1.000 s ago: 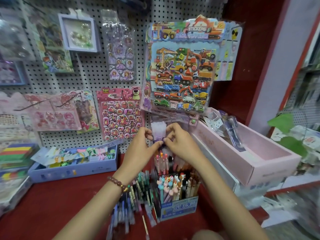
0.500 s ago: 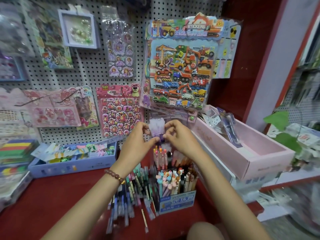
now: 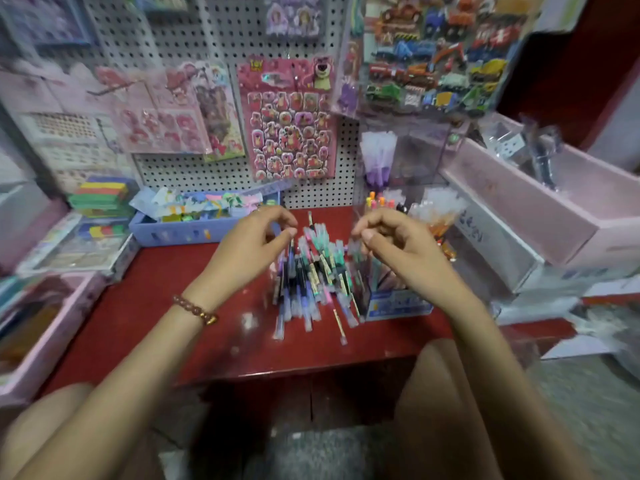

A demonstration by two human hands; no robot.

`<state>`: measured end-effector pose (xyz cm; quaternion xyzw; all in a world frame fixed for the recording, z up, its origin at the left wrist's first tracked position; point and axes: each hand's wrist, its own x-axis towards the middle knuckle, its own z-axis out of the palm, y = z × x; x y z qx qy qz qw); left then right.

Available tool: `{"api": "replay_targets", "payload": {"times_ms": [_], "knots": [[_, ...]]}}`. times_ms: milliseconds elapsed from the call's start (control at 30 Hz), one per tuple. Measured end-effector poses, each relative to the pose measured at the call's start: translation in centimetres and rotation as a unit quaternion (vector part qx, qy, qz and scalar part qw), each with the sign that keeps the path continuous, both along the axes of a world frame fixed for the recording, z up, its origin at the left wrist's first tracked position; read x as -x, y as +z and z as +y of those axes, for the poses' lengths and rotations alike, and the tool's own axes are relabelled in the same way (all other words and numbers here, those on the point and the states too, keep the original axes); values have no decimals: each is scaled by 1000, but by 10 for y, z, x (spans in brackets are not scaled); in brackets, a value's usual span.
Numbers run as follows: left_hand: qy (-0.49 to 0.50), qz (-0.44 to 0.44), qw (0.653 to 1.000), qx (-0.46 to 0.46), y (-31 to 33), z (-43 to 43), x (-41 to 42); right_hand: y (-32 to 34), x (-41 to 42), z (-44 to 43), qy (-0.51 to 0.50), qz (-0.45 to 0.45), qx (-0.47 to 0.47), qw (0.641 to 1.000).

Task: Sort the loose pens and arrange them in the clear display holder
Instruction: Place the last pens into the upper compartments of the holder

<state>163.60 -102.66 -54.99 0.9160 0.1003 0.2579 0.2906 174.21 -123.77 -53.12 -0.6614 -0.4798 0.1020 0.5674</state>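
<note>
Hovering over the loose pens (image 3: 311, 275) heaped on the red shelf (image 3: 156, 306): left hand (image 3: 247, 249) and right hand (image 3: 401, 249) both empty, fingers loosely curled. Clear display holder (image 3: 426, 150) stands behind, well apart. Best to gather one colour, align the ends, then load upright.

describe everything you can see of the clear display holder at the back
The clear display holder is a see-through, plastic-looking box with a faint purple tint, standing upright before the pegboard, behind the blue-labelled pen box. White-and-purple pens stand bunched in its left end; the rest looks empty, though blurred. Neither left hand nor right hand touches it.
</note>
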Motion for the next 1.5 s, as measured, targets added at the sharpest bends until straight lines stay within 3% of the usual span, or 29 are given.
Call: {"api": "replay_targets", "payload": {"times_ms": [233,500,700,800,967,1133,1233,1333,1500], "knots": [[-21,113,992,51,-95,26,41,-41,23,30,76,60,103,990],[-15,211,975,-66,-130,23,34,-89,20,57,35,82,185,979],[33,162,980,-108,-133,22,35,-114,21,61,11,77,248,966],[54,144,982,-112,-132,23,35,-125,24,61,-9,33,276,960],[88,98,990,-40,-131,25,36,-132,26,62,-77,-59,294,951],[105,134,984,-53,-131,25,34,-121,28,85,-107,-187,270,939],[129,111,985,23,-128,25,36,-118,16,108,-101,-233,284,925],[140,67,984,85,-124,27,41,-114,2,131,-86,-290,321,897],[148,12,985,83,-115,34,53,-110,-18,156,-47,-353,431,829]]}}
